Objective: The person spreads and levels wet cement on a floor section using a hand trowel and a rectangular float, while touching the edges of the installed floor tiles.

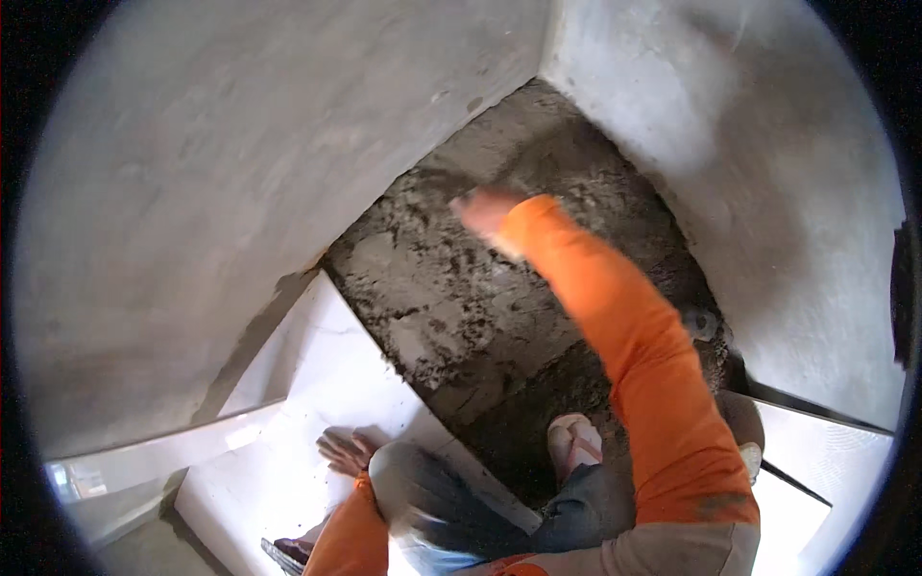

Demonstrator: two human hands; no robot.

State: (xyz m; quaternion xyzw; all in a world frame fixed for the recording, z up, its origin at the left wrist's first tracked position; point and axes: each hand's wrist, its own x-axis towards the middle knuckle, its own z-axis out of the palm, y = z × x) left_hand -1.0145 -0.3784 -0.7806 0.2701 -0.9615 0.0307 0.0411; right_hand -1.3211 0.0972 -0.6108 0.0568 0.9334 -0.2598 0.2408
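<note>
My left hand rests flat on a white floor tile, fingers spread, beside my bent knee. It holds nothing. My right hand reaches out over the rough grey mortar bed. Motion smears its fingers, so whether anything is in them does not show. The mortar is lumpy and loose near the tile's edge and looks flatter toward the far corner. Both arms wear orange sleeves.
Grey plastered walls meet at the far corner. A glossy tile strip stands out at the left. My sandalled foot is on the mortar. Another white tile lies at the right. A dark object sits at the lower left.
</note>
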